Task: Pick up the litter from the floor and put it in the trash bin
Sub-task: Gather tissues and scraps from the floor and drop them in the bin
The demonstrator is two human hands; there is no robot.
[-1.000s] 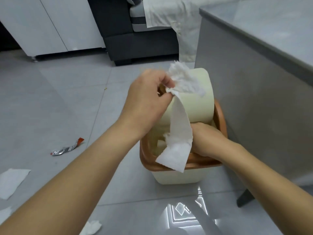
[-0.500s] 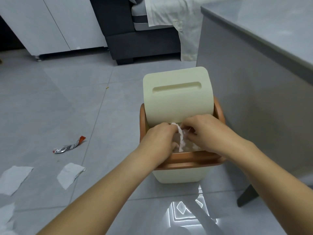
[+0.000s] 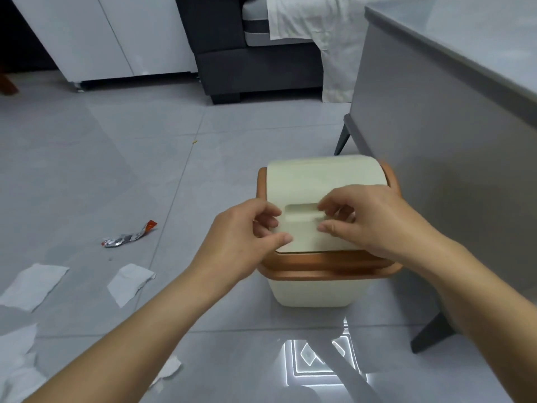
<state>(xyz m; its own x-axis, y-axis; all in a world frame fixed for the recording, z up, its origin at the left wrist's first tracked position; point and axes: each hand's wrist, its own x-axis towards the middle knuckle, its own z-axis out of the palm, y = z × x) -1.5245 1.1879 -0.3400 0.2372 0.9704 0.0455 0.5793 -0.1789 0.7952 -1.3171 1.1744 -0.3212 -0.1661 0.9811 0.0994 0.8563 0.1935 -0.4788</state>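
A cream trash bin [image 3: 315, 292] with a brown rim [image 3: 328, 264] stands on the grey tile floor beside a grey cabinet. Its cream swing lid [image 3: 322, 181] lies nearly flat over the opening. My left hand [image 3: 241, 242] hovers at the lid's left front corner, fingers curled loosely and holding nothing. My right hand [image 3: 369, 219] rests on the lid by its recessed slot, fingertips touching it, nothing held. Litter lies on the floor to the left: a crumpled foil wrapper [image 3: 128, 236], a torn tissue piece [image 3: 130, 282] and another [image 3: 33, 285].
More tissue scraps lie at the lower left [image 3: 17, 365] and between my forearms [image 3: 168, 370]. A grey cabinet [image 3: 436, 158] with dark legs stands right of the bin. A dark sofa [image 3: 255, 62] with a draped white cloth and white cupboards [image 3: 110, 39] stand behind.
Both hands pushed the white tissue into the bin, then came out without it. The lid has swung from upright down over the opening.
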